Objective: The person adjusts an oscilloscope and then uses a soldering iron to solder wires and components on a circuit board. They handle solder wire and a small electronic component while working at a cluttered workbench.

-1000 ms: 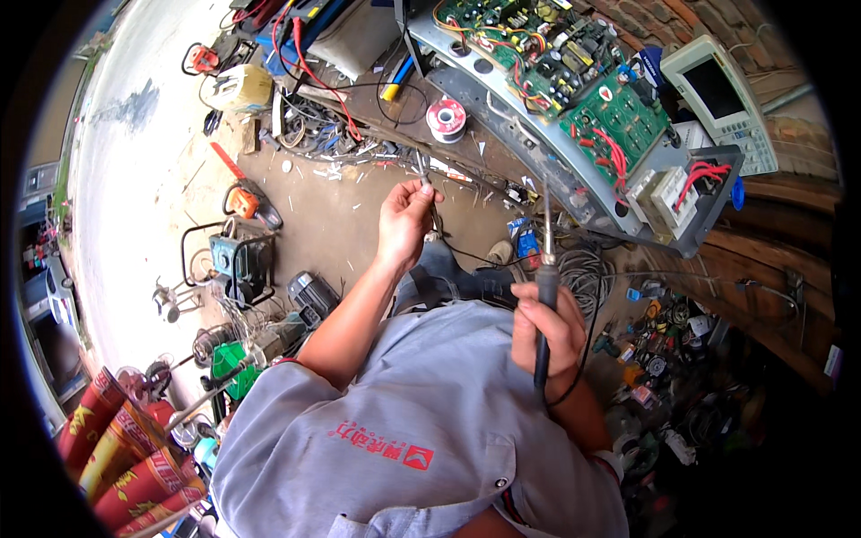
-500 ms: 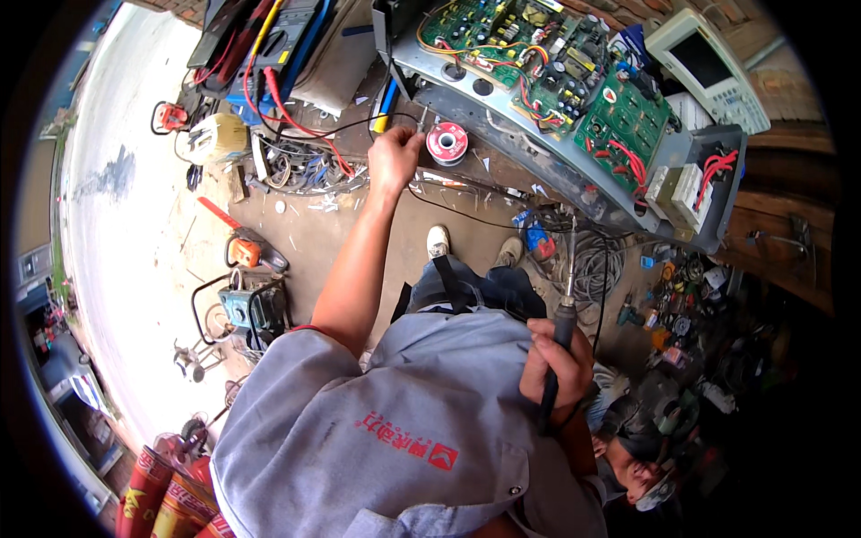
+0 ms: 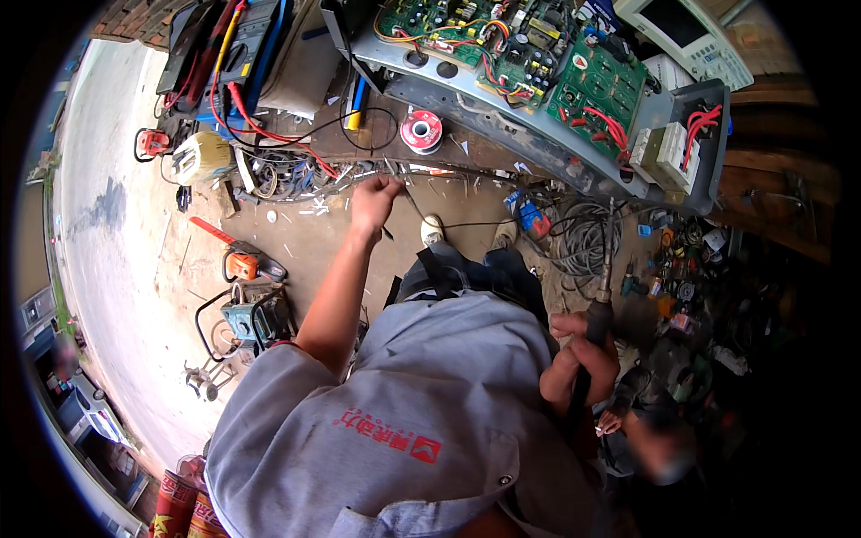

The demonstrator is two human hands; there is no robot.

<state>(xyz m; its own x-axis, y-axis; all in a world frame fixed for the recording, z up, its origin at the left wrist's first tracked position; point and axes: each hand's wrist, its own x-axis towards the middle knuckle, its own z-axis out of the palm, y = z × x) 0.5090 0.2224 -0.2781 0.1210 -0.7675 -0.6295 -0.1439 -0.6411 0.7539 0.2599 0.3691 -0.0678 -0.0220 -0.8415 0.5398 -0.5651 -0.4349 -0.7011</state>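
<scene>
Overhead, the left hand (image 3: 375, 195) pinches a thin solder wire (image 3: 414, 208) near the solder spool (image 3: 421, 131) on the floor; the right hand (image 3: 583, 354) is closed around a soldering iron (image 3: 599, 309), tip up. Best kept clear of the wire until fed.

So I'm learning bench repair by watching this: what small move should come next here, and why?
Probably draw the thin wire back from the bench edge toward the soldering iron. The left hand is stretched out and pinches that wire near the solder spool, while the right hand holds the iron upright by its handle, tip up, well away from the open circuit boards.
</scene>
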